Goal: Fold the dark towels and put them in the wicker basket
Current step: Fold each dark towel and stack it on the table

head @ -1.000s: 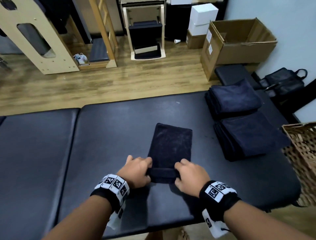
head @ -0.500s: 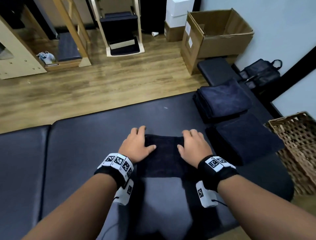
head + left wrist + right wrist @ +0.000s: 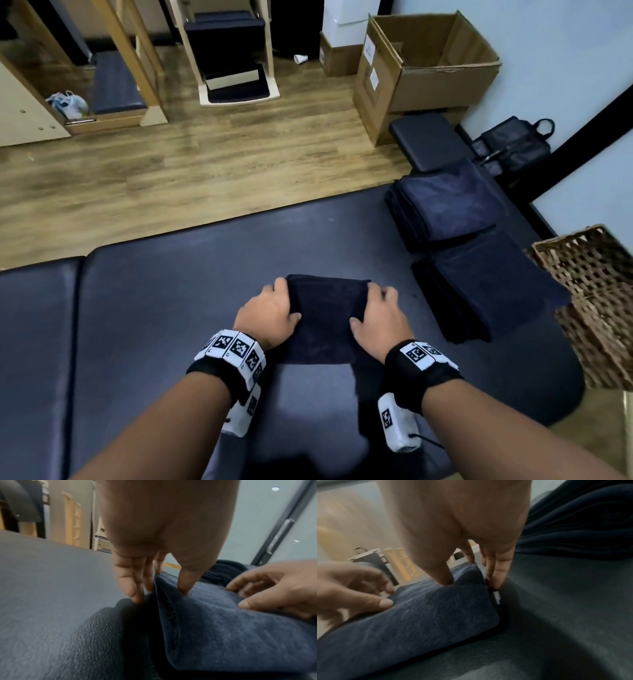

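A dark towel, folded into a small rectangle, lies on the black padded table just in front of me. My left hand grips its left side and my right hand its right side. In the left wrist view the thumb presses on top of the towel while the fingers reach down along its edge. The right wrist view shows the same hold on the towel. The wicker basket stands off the table's right end.
Two stacks of dark towels lie on the table's right part, between the held towel and the basket. Beyond it are a wooden floor, an open cardboard box, a black bag and wooden frames.
The long towel's near end was folded over to the far end and pressed flat. Both hands then slid out to its sides and now grip it.
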A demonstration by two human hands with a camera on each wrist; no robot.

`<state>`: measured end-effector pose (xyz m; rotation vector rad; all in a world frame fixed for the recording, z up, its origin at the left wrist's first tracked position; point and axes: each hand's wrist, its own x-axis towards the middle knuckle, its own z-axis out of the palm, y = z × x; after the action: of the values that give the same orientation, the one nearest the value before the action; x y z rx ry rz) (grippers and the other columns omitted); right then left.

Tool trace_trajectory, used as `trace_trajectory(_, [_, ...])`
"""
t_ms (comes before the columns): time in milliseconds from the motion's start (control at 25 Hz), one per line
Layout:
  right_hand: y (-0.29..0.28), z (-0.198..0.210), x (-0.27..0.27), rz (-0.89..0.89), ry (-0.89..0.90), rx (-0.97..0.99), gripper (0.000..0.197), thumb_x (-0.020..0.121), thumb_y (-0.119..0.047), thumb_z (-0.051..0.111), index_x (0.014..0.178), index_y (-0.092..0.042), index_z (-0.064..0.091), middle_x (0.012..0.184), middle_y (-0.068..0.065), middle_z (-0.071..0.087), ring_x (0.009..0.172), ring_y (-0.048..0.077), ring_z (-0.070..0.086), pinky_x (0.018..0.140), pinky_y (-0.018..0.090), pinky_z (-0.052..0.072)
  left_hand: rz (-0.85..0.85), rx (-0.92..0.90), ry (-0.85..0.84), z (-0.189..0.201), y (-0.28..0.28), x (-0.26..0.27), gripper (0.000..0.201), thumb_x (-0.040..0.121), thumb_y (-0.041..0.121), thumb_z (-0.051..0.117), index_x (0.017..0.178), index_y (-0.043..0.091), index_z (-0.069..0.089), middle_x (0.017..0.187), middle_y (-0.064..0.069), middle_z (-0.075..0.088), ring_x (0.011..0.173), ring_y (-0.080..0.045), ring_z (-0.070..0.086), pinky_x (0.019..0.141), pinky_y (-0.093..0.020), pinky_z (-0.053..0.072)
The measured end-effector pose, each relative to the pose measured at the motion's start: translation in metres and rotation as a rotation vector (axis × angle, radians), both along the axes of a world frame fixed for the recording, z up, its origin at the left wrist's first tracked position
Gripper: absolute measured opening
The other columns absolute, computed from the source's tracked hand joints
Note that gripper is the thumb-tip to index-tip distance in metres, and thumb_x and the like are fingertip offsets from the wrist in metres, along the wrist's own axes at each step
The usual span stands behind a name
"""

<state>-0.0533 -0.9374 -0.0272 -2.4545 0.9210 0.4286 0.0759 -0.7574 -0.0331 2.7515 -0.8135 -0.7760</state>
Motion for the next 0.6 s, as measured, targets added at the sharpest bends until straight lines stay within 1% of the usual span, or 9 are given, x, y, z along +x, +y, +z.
trace_trajectory(40, [-0.001, -0.001, 0.002, -0.091, 0.021, 0.032, 0.063, 0.086, -0.034, 0.066, 0.139, -0.013, 0.038, 0.134, 0.012, 0.045, 0.112, 0.036, 0.059, 0.091, 0.041, 0.05, 0.048, 0.03, 0.015, 0.0, 0.0, -0.001, 0.048, 0.089, 0.048, 0.059, 0.114, 0.011, 0.042, 0.116, -0.014, 0.058, 0.104, -0.038, 0.061, 0.082, -0.043, 0.051])
trace_trajectory(80, [-0.001, -0.003, 0.004, -0.165, 0.05, 0.061, 0.057, 0.085, -0.035, 0.067, 0.131, -0.011, 0.045, 0.126, 0.011, 0.054, 0.112, 0.035, 0.059, 0.091, 0.039, 0.051, 0.089, 0.061, 0.036, 0.0, 0.0, -0.002, 0.047, 0.089, 0.051, 0.058, 0.11, 0.011, 0.048, 0.113, -0.014, 0.062, 0.104, -0.038, 0.062, 0.082, -0.041, 0.05])
trace_trajectory(120, [-0.001, -0.003, 0.005, -0.234, 0.065, 0.093, 0.047, 0.083, -0.034, 0.068, 0.12, -0.011, 0.051, 0.116, 0.009, 0.06, 0.109, 0.032, 0.06, 0.088, 0.037, 0.052, 0.129, 0.075, 0.068, -0.002, -0.001, -0.004, 0.047, 0.088, 0.054, 0.058, 0.107, 0.012, 0.053, 0.112, -0.013, 0.064, 0.105, -0.036, 0.062, 0.083, -0.039, 0.05])
trace_trajectory(200, [-0.001, -0.002, 0.006, -0.351, 0.048, 0.155, 0.027, 0.081, -0.032, 0.068, 0.098, -0.014, 0.056, 0.095, 0.002, 0.062, 0.097, 0.027, 0.061, 0.077, 0.032, 0.05, 0.219, 0.041, 0.147, -0.008, -0.001, -0.008, 0.046, 0.085, 0.055, 0.062, 0.103, 0.013, 0.058, 0.113, -0.012, 0.065, 0.106, -0.035, 0.062, 0.087, -0.038, 0.052])
trace_trajectory(280, [0.0, -0.002, 0.001, -0.401, 0.026, 0.194, 0.017, 0.081, -0.028, 0.068, 0.084, -0.017, 0.055, 0.081, -0.003, 0.059, 0.087, 0.024, 0.06, 0.072, 0.03, 0.048, 0.282, 0.002, 0.199, -0.015, 0.0, -0.015, 0.042, 0.083, 0.052, 0.066, 0.097, 0.014, 0.056, 0.113, -0.013, 0.066, 0.107, -0.035, 0.062, 0.088, -0.038, 0.052])
trace_trajectory(360, [-0.001, -0.002, -0.006, -0.4, 0.013, 0.225, 0.013, 0.08, -0.025, 0.067, 0.084, -0.015, 0.06, 0.078, -0.004, 0.061, 0.083, 0.023, 0.062, 0.071, 0.03, 0.05, 0.319, -0.018, 0.231, -0.018, 0.0, -0.026, 0.039, 0.082, 0.05, 0.069, 0.093, 0.015, 0.053, 0.111, -0.013, 0.067, 0.106, -0.034, 0.063, 0.088, -0.038, 0.052])
trace_trajectory(440, [-0.003, -0.001, -0.015, -0.374, -0.007, 0.247, 0.013, 0.077, -0.025, 0.065, 0.086, -0.015, 0.064, 0.079, -0.003, 0.065, 0.081, 0.022, 0.063, 0.071, 0.03, 0.052, 0.357, -0.028, 0.242, -0.019, 0.0, -0.04, 0.04, 0.079, 0.049, 0.07, 0.094, 0.014, 0.056, 0.108, -0.011, 0.068, 0.104, -0.033, 0.063, 0.086, -0.037, 0.053])
trace_trajectory(480, [-0.006, -0.001, -0.02, -0.358, -0.02, 0.263, 0.014, 0.076, -0.025, 0.065, 0.086, -0.015, 0.065, 0.08, -0.002, 0.067, 0.081, 0.022, 0.064, 0.073, 0.03, 0.053, 0.383, -0.039, 0.25, -0.017, -0.001, -0.049, 0.04, 0.077, 0.048, 0.071, 0.093, 0.014, 0.057, 0.106, -0.01, 0.068, 0.103, -0.032, 0.064, 0.085, -0.036, 0.053])
trace_trajectory(600, [-0.024, -0.002, -0.045, -0.255, -0.018, 0.331, 0.02, 0.073, -0.027, 0.065, 0.091, -0.019, 0.065, 0.089, -0.003, 0.07, 0.09, 0.022, 0.065, 0.08, 0.031, 0.055, 0.459, -0.099, 0.312, -0.015, -0.007, -0.078, 0.035, 0.07, 0.045, 0.072, 0.084, 0.015, 0.059, 0.097, -0.007, 0.07, 0.096, -0.028, 0.066, 0.079, -0.033, 0.054])
